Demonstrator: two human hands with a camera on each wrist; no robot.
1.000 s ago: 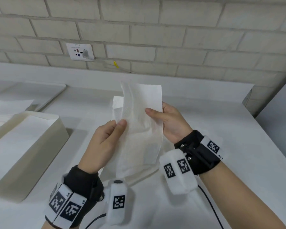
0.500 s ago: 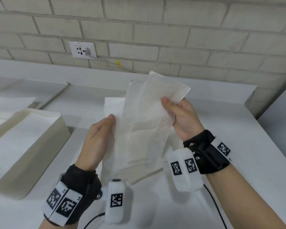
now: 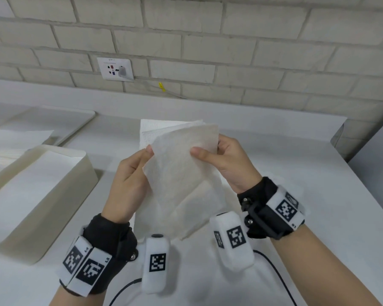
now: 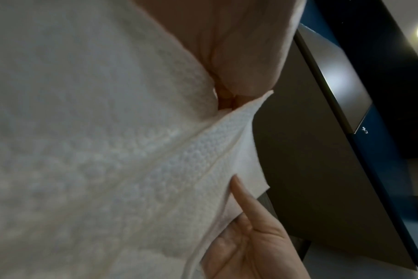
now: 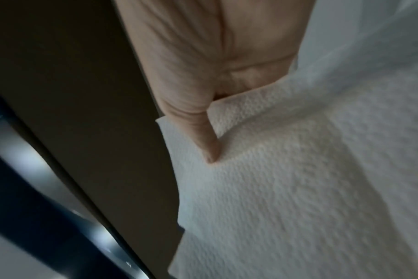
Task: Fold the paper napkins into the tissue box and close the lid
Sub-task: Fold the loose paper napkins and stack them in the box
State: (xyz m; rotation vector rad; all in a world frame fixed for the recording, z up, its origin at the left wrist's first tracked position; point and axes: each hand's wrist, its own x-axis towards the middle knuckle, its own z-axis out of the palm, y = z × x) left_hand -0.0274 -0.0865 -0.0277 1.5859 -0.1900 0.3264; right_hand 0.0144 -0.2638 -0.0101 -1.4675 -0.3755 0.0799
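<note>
A folded paper napkin (image 3: 181,173) is pinched at its upper corners by the left hand (image 3: 128,184) and right hand (image 3: 228,164) above the tabletop (image 3: 296,184).

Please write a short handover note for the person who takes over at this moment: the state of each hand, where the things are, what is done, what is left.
Left hand: pinches the left edge of the paper napkin.
Right hand: pinches the napkin's upper right edge, thumb in front.
The napkin is held up above the table, partly folded over, its lower end near the tabletop.
Tissue box: open, at the left on the table, with white paper already inside.
A flat white piece, perhaps the lid, lies behind the box.
Done: some paper is in the box.
Left: finish folding this napkin, lay it in the box, close the lid.
</note>
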